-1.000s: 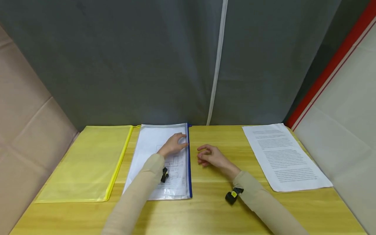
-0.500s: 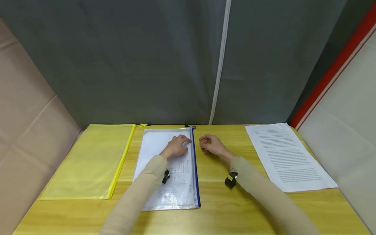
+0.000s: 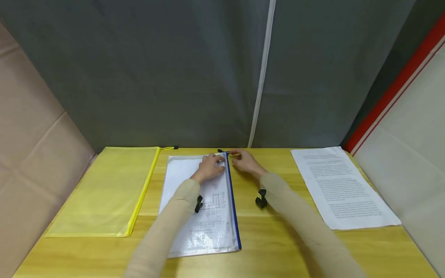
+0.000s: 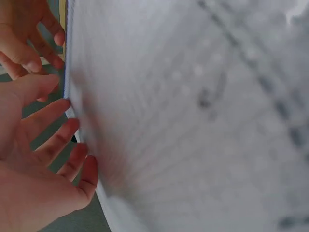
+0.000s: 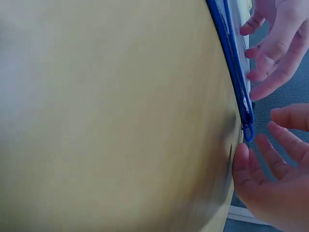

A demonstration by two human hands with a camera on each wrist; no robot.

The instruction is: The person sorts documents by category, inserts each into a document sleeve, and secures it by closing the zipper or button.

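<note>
The blue-zippered clear pouch (image 3: 205, 200) lies flat on the counter (image 3: 278, 239), its zipper pull (image 5: 248, 131) at the far corner. Left hand (image 3: 210, 166) fingers (image 4: 58, 145) rest straight on the pouch; right hand (image 3: 245, 160) fingers (image 5: 270, 150) hover loosely spread beside the pull, holding nothing. A yellow pouch (image 3: 107, 189) lies left, printed sheets (image 3: 342, 185) right.

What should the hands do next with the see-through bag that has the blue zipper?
Probably the right hand should pinch the blue zipper pull, which sits just off its fingertips at the far end of the clear pouch. The left hand already rests flat on the pouch near that end, so it can steady it.
</note>
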